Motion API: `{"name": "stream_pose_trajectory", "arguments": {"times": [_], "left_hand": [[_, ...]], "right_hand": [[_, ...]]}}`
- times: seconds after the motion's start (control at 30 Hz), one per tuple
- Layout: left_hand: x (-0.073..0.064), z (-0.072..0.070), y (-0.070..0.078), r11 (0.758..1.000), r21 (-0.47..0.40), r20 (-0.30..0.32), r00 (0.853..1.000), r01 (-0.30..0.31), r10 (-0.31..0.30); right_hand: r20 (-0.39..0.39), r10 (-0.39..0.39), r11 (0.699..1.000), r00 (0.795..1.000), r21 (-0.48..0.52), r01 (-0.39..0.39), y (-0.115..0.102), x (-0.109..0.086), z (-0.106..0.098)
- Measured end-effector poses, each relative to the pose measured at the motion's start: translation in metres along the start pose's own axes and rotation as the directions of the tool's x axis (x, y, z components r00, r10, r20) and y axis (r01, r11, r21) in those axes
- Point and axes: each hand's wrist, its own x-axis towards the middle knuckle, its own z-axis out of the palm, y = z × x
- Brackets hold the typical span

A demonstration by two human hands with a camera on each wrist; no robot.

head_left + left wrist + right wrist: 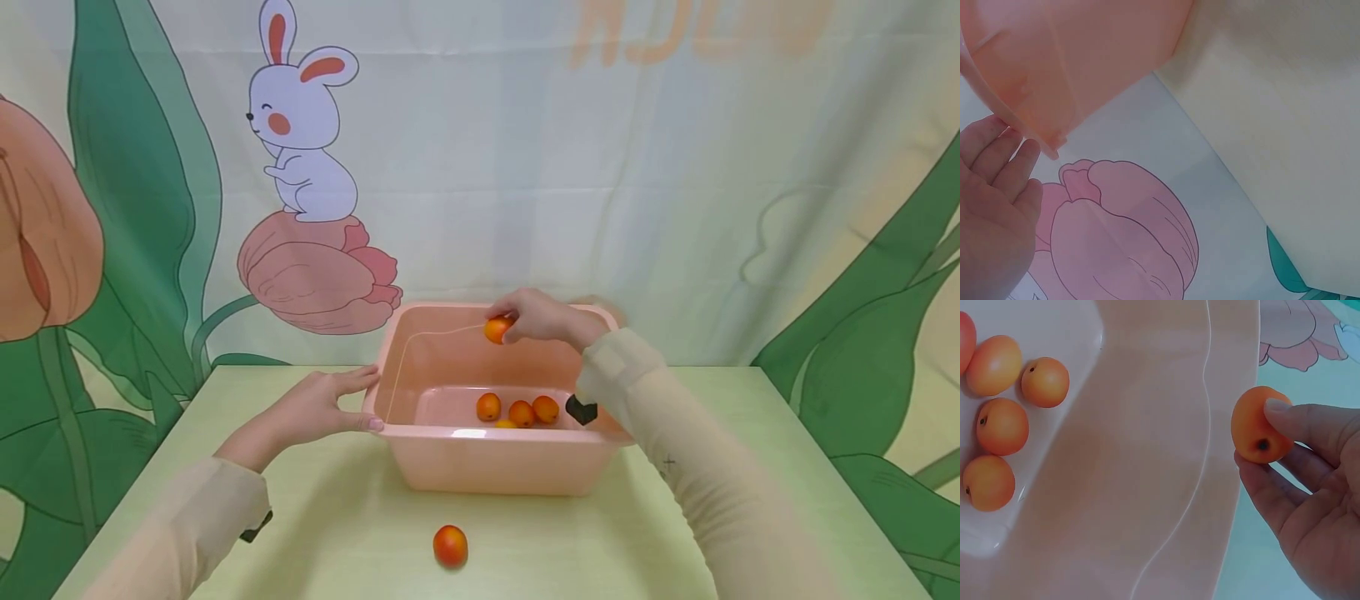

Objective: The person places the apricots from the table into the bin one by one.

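Observation:
In the head view, my right hand (543,317) is over the back of a pink plastic basin (502,465). Thumb and fingers pinch an orange apricot-like fruit (1254,428), its dark end spot showing in the right wrist view. Several similar fruits (1004,428) lie on the basin floor below. At the basin's left side my left hand (318,408) touches the rim with fairly straight fingers, the thumb at the front left corner. From the left wrist view, its fingertips (1032,150) are right at the rim's edge.
One more red-orange fruit (450,547) lies on the pale green table (337,517) in front of the basin. Close behind the basin hangs a cloth backdrop (487,167) printed with a rabbit and tulips.

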Motion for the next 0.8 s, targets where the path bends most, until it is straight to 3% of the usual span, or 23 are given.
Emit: {"name": "stream_pose_trajectory", "arguments": {"times": [0.43, 0.7, 0.8], "left_hand": [[0.001, 0.0, 0.0, 1.0, -0.021, 0.005, 1.0, 0.019, -0.019], [0.002, -0.001, 0.001, 0.999, -0.017, 0.008, 1.0, 0.028, -0.028], [0.002, -0.001, 0.001, 0.999, -0.021, 0.011, 0.999, 0.03, -0.03]], "right_hand": [[0.064, 0.085, 0.972, 0.994, 0.216, -0.097, 0.019, 0.006, 0.009], [0.092, 0.185, 0.948, 0.978, 0.246, -0.202, 0.029, 0.009, 0.012], [0.094, 0.19, 0.944, 0.977, 0.257, -0.208, 0.034, 0.009, 0.013]]}}
